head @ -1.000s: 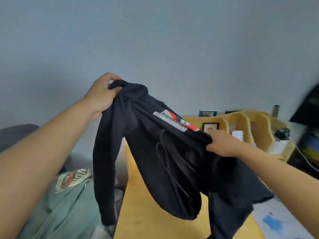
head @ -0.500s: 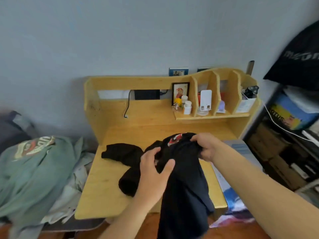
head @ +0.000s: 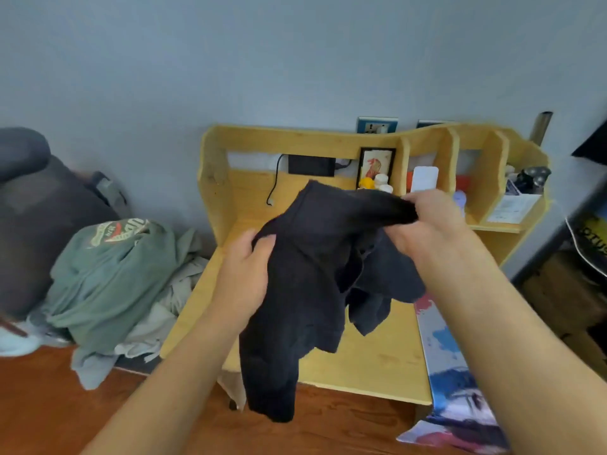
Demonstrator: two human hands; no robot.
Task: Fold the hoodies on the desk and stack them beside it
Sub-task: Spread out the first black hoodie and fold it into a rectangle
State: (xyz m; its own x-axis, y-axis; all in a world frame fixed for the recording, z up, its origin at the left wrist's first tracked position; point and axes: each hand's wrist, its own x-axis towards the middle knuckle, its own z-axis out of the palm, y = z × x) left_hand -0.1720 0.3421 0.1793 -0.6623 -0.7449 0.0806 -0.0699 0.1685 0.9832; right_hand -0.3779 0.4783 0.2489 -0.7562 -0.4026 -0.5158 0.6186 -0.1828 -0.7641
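Note:
A black hoodie [head: 308, 274] hangs bunched in the air above the low wooden desk [head: 368, 359]. My left hand [head: 244, 274] grips its left edge, thumb over the cloth. My right hand [head: 430, 224] holds its upper right part, fingers curled into the fabric. The lower part of the hoodie dangles past the desk's front edge. A green hoodie [head: 108, 274] with a round print lies crumpled in a heap left of the desk.
The desk's back shelf [head: 460, 152] holds a small framed picture, bottles, a white card and boxes. A dark cushion [head: 29, 205] sits at far left. Pale cloths [head: 164, 310] lie beside the green hoodie. A printed mat [head: 453, 389] hangs at the desk's right. Shelving with boxes stands at far right.
The black hoodie went from held high, down onto the desk, then lifted clear of it again. My hands now hold it further apart, the left at its left edge.

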